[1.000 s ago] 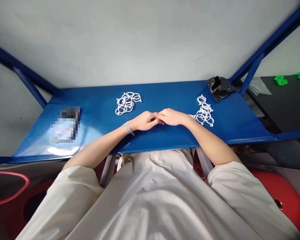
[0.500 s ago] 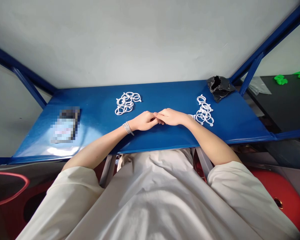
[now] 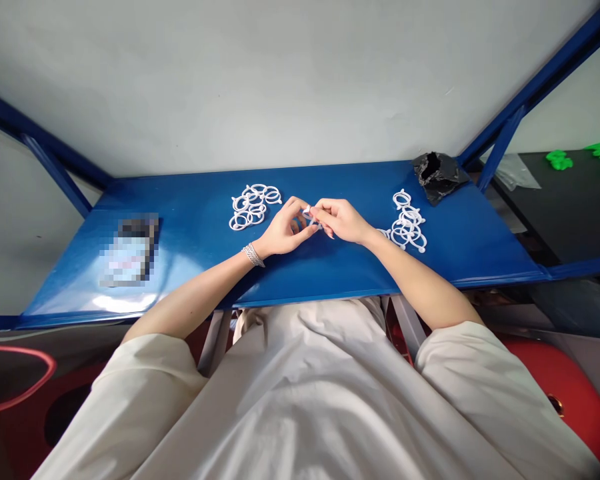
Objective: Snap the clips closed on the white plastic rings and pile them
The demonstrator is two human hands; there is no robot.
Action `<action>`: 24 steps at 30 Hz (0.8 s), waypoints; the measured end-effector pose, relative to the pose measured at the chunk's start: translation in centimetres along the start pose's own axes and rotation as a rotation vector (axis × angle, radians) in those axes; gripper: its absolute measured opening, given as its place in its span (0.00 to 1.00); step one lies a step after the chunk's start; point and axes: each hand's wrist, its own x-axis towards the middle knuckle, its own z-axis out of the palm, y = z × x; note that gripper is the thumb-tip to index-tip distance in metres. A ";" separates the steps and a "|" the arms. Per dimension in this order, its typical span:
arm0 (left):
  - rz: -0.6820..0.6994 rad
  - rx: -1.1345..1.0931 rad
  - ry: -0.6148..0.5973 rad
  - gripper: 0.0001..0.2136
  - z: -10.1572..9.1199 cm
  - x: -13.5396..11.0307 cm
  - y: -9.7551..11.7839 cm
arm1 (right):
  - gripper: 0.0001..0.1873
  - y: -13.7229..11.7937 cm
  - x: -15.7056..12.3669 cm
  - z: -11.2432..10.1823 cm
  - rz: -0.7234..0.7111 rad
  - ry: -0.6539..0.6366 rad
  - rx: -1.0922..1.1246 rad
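Between my hands, over the middle of the blue table (image 3: 190, 233), is a white plastic ring (image 3: 307, 211), partly covered by fingers. My left hand (image 3: 283, 230) curls around its left side, thumb below and fingers above. My right hand (image 3: 344, 220) pinches the ring from the right with thumb and fingertips. Beyond my left hand lies a cluster of white rings with small knobs (image 3: 253, 207). A second pile of such rings (image 3: 409, 227) sits to the right of my right hand, and my right wrist partly hides one ring near it.
A crumpled black plastic bag (image 3: 439, 177) lies at the table's back right corner. On the left is a blurred-out, phone-like object (image 3: 130, 253). Blue frame bars (image 3: 60, 173) rise at both sides against a grey wall. Green pieces (image 3: 560, 160) lie on a dark surface at right.
My hands, closed together before, have parted slightly and my fingers have lifted and opened out. The white ring between them now shows. Both ring piles stay where they were.
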 end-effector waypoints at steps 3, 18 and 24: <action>-0.020 0.071 -0.037 0.26 -0.2 0.0 -0.5 | 0.34 -0.2 0.0 -0.1 -0.003 -0.003 0.130; -0.249 -0.291 -0.075 0.13 -0.7 0.6 -0.9 | 0.19 -0.5 -0.1 -0.2 0.275 -0.104 -0.229; -0.250 -0.237 -0.020 0.19 -0.4 0.5 -0.9 | 0.20 0.0 -0.1 0.0 0.317 -0.255 -0.382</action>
